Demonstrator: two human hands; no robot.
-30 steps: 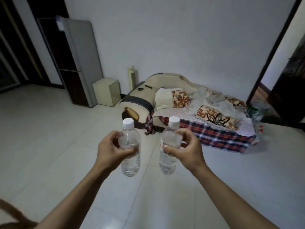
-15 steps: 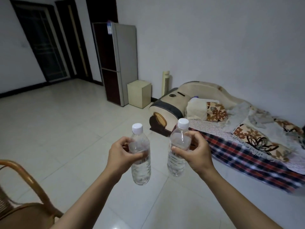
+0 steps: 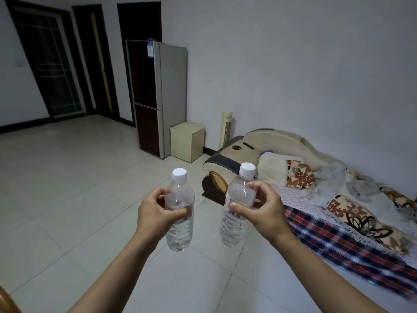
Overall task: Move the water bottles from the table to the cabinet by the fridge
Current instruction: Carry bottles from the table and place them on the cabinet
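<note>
Material: clear thin plastic on both bottles, white screw caps, water filling most of each body — judged moderately heavy for their size and soft-walled, so a hard squeeze would dent them.
Left bottle (image 3: 180,213): upright in the left hand (image 3: 155,213), thumb across the front, fingers wrapped round the upper body just below the shoulder; cap well above the fingers, base hanging free below them.
Right bottle (image 3: 235,211): tilted a little, top leaning outward, in the right hand (image 3: 264,213); thumb pressed on the label band, fingers curled behind the shoulder.
Grip state: both hands closed firmly on their bottles — neither bottle touches the other.
Best hold: the ribbed waist under the fingers looks stiffer than the smooth shoulder; judged safer there, since a smooth wall could slip if wet.
Looks: faint ridges low on each body, a barcode strip beside the right thumb.
Destination: the small cream cabinet (image 3: 187,141) just beside the fridge (image 3: 158,96), well beyond the fingertips across the tiled floor (image 3: 67,177).
Progress: carrying stage, by my reading; nothing set down yet.
</note>
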